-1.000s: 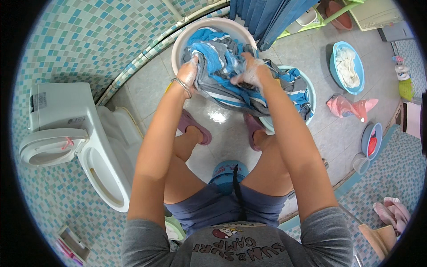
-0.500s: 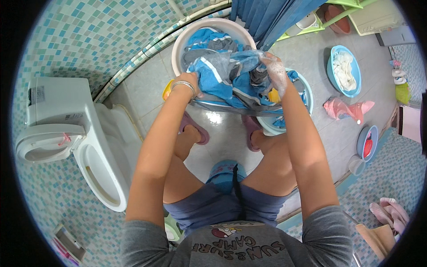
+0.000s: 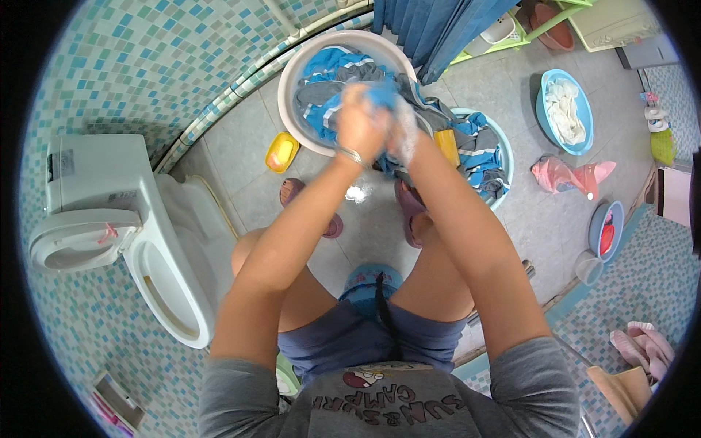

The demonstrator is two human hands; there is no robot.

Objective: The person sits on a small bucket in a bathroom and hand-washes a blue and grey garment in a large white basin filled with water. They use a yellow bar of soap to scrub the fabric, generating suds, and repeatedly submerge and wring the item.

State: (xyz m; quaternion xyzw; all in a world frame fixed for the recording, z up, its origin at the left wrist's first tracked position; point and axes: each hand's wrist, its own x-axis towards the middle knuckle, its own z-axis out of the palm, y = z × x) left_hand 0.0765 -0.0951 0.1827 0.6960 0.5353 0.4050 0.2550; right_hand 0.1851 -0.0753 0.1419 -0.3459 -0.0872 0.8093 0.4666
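Note:
Both hands are close together above the near rim of a pale pink basin [image 3: 287, 120]. My left hand [image 3: 359, 130], with a bangle at the wrist, is closed on a bunched part of a wet blue and grey garment [image 3: 382, 95]. Pressed against it, my right hand [image 3: 404, 135] is closed on the same cloth, with white suds over hand and wrist. Motion blurs the fingers. Blue and grey cloth with white stripes [image 3: 315, 93] lies in the basin's water, and more cloth runs over its right side toward a light blue basin [image 3: 505, 139].
A yellow block [image 3: 447, 148] lies by the light blue basin's cloth. Left of my feet is a yellow soap dish [image 3: 282, 152]. A toilet [image 3: 164, 292] stands left. At right are a blue basin of white cloth [image 3: 564, 113] and a pink plastic bag [image 3: 573, 177]. A blue curtain [image 3: 431, 36] hangs behind.
My hands have come together from wide apart. The garment stretched between them is now bunched and lowered toward the pink basin, uncovering the soap dish and more of the light blue basin.

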